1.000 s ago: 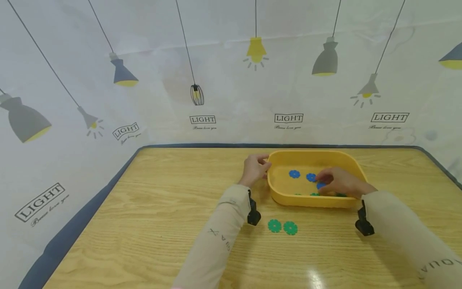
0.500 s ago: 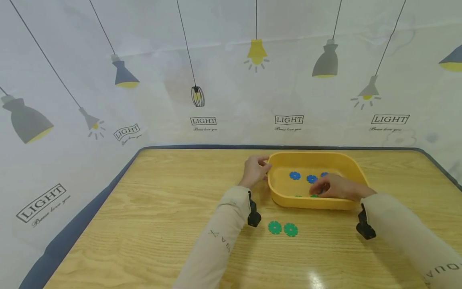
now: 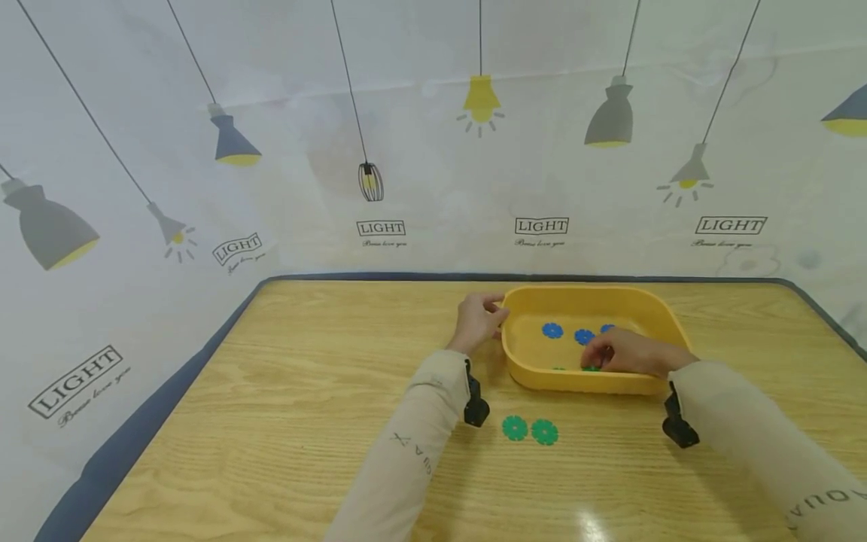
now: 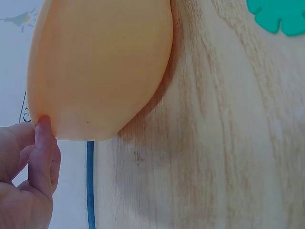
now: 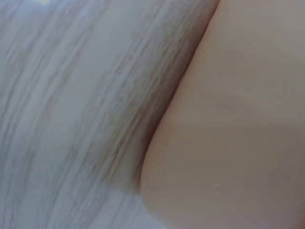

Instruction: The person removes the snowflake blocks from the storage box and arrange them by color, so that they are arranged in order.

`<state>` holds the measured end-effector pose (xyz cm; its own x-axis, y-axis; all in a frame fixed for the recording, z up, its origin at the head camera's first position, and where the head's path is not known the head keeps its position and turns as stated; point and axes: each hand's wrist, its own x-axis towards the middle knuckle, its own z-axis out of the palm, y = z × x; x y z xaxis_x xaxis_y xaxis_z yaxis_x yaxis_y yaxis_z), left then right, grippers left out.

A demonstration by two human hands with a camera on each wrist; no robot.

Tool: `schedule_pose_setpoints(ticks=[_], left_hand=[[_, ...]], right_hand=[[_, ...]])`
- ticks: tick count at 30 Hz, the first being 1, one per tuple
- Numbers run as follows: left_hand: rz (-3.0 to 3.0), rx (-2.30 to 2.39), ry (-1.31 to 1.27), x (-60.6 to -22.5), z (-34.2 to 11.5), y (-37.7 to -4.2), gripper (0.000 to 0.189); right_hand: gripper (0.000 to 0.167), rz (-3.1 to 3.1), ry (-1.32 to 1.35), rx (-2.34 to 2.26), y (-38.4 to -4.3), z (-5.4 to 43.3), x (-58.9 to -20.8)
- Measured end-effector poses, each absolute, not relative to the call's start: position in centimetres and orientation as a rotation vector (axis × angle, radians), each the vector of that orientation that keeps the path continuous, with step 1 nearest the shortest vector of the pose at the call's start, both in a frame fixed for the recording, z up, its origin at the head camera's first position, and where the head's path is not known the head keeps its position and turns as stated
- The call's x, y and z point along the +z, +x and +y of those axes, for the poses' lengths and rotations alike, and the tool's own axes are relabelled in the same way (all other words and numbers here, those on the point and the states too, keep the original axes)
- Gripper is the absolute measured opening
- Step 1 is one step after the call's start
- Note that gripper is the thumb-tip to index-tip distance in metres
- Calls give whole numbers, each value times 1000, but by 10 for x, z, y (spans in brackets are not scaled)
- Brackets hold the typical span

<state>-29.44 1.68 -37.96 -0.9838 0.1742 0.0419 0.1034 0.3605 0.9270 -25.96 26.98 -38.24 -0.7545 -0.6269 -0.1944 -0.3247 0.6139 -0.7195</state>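
1. Head view, right of centre: the left hand [image 3: 478, 320] pinches the left end of the yellow tub [image 3: 582, 382] at its rim, apparently to steady it.
2. Inside the tub, the right hand [image 3: 626, 351] reaches down with bent fingers at the near wall, by a green disc [image 3: 591, 369]; I cannot tell whether it pinches the disc, and the right wrist view shows only tub wall and tabletop.
3. Blue discs [image 3: 552, 330] lie farther back in the tub; two green discs [image 3: 515, 427] lie side by side on the table [image 3: 271, 414], lower centre of the frame.
4. The step looks like picking out a green disc. The next move would call for a firm edge pinch, then a lift clear of the near rim.
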Motion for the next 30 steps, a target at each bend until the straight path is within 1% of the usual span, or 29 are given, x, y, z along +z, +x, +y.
schedule_pose_setpoints(ticks=[7,14,23,30], left_hand=[[2538,1724,266,-379,15,-295,33],[2518,1731,251,-377,16,-294,34],[2543,1712,237,-377,17,-294,34],[2551,1716,235,-381,16,-295,32]], right_hand=[[13,2507,-691,-966,-262,264,-387],[21,2536,-590,-1022,-264,257,-389],[23,2533,-576,-1010,-269,259,-395],[22,2545,-593,-1017,-268,256,-394]])
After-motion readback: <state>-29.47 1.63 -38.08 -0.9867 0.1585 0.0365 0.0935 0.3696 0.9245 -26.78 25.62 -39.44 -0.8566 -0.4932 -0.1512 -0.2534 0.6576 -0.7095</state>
